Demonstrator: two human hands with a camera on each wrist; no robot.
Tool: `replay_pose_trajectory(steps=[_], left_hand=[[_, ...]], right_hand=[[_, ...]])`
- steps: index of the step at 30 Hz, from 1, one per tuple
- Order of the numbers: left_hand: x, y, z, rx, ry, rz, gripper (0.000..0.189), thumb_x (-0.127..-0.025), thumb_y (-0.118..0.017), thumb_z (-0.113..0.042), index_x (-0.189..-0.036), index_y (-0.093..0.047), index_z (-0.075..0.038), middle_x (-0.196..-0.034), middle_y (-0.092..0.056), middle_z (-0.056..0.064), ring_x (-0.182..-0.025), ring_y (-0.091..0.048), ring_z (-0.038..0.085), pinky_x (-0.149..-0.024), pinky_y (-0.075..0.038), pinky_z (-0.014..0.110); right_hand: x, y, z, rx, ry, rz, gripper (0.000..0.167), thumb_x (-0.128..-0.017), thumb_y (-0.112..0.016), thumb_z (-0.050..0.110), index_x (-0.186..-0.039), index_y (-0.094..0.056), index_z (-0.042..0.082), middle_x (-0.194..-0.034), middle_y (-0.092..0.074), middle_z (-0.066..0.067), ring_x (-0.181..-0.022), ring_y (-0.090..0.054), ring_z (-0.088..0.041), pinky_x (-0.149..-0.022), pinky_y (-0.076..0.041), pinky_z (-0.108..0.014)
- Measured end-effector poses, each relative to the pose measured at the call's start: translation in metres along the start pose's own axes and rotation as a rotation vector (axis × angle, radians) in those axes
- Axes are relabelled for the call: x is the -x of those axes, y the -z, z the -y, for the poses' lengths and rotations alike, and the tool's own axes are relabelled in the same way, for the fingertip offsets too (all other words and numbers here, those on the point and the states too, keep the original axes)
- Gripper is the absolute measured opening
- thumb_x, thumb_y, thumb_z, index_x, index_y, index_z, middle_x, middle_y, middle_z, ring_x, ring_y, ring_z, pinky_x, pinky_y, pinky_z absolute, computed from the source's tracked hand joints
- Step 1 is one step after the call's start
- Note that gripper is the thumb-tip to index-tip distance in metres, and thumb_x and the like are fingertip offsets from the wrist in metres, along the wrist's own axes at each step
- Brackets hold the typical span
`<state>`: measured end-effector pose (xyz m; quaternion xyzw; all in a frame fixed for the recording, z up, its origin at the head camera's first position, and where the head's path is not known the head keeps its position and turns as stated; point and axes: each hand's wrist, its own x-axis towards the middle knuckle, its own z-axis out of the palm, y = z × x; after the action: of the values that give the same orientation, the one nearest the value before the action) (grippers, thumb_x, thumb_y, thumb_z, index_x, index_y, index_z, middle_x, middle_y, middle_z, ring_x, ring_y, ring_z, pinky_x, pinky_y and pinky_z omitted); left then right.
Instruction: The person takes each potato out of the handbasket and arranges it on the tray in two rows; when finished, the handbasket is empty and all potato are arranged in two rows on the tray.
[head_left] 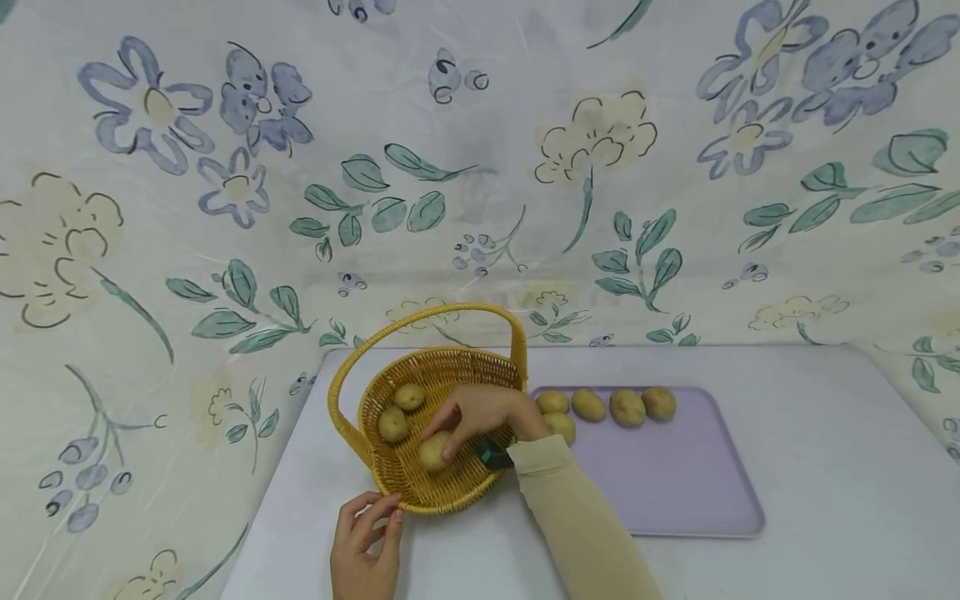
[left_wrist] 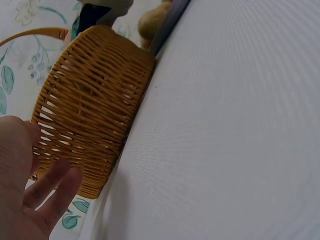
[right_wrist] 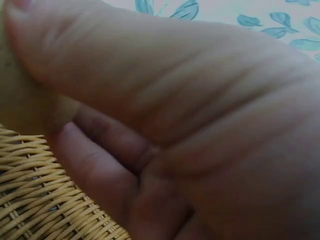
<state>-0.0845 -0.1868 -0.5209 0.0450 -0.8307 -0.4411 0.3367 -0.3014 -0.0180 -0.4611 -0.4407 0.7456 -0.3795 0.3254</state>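
A yellow wicker basket [head_left: 442, 507] with a tall arched handle stands on the white table. My left hand [head_left: 365, 546] is at its near rim, pinching the edge; in the left wrist view two fingers [left_wrist: 62, 182] stay off the weave. Reaching down inside the basket, my right hand [head_left: 480, 417] grips a potato [head_left: 432, 452] between thumb and fingers. The right wrist view has that potato [right_wrist: 30, 100] at its left edge, above the woven basket [right_wrist: 45, 200]. Two more potatoes, one upper [head_left: 409, 397] and one lower [head_left: 393, 424], lie in the basket's left part.
Right of the basket lies a lilac tray [head_left: 682, 492]. Several potatoes [head_left: 627, 408] sit along its back edge and left corner, partly behind my right wrist. A floral-patterned sheet [head_left: 480, 208] hangs behind the table [head_left: 817, 450].
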Motion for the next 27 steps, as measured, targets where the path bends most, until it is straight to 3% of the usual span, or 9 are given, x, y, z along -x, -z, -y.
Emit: replay_pose_trajectory(steps=[5, 10, 18, 23, 27], left_hand=[[0.001, -0.001, 0.0, -0.023, 0.026, -0.001, 0.029, -0.079, -0.076, 0.018, -0.101, -0.077, -0.001, -0.107, -0.057, -0.003, -0.087, -0.058, -0.015, -0.064, -0.057, 0.007], [0.002, -0.001, 0.001, -0.043, 0.059, -0.003, 0.029, -0.079, -0.077, 0.017, -0.101, -0.077, -0.002, -0.107, -0.057, -0.007, -0.086, -0.058, -0.015, -0.065, -0.056, 0.005], [0.004, -0.002, 0.0, -0.048, 0.104, 0.003, 0.026, -0.081, -0.077, 0.015, -0.1, -0.077, -0.002, -0.107, -0.055, -0.011, -0.085, -0.059, -0.013, -0.065, -0.056, 0.005], [0.004, -0.002, 0.0, -0.045, 0.095, 0.009, 0.026, -0.081, -0.077, 0.015, -0.101, -0.077, -0.002, -0.107, -0.055, -0.01, -0.085, -0.059, -0.013, -0.065, -0.056, 0.005], [0.001, -0.002, 0.0, -0.036, 0.074, 0.006, 0.027, -0.08, -0.076, 0.016, -0.101, -0.077, -0.002, -0.107, -0.056, -0.008, -0.086, -0.058, -0.014, -0.065, -0.056, 0.005]], right_hand=[[0.009, -0.001, 0.002, -0.091, 0.067, -0.027, 0.043, -0.082, -0.085, 0.013, -0.123, -0.074, 0.009, -0.121, -0.075, -0.005, -0.106, -0.069, -0.001, -0.096, -0.057, -0.018], [0.02, -0.004, 0.006, -0.102, 0.07, -0.084, 0.043, -0.082, -0.085, 0.017, -0.124, -0.075, 0.013, -0.122, -0.075, 0.0, -0.109, -0.067, 0.0, -0.1, -0.054, -0.017], [0.048, -0.011, 0.01, -0.121, 0.108, -0.261, 0.046, -0.081, -0.086, 0.019, -0.125, -0.074, 0.014, -0.127, -0.073, 0.001, -0.114, -0.066, -0.002, -0.102, -0.055, -0.02], [0.074, -0.016, 0.011, -0.244, 0.161, -0.343, 0.049, -0.08, -0.085, 0.012, -0.127, -0.072, 0.007, -0.132, -0.07, -0.006, -0.124, -0.066, -0.013, -0.108, -0.053, -0.024], [0.087, -0.016, 0.012, -0.237, 0.217, -0.38, 0.05, -0.08, -0.085, 0.018, -0.127, -0.071, 0.005, -0.133, -0.069, -0.009, -0.124, -0.066, -0.015, -0.108, -0.054, -0.026]])
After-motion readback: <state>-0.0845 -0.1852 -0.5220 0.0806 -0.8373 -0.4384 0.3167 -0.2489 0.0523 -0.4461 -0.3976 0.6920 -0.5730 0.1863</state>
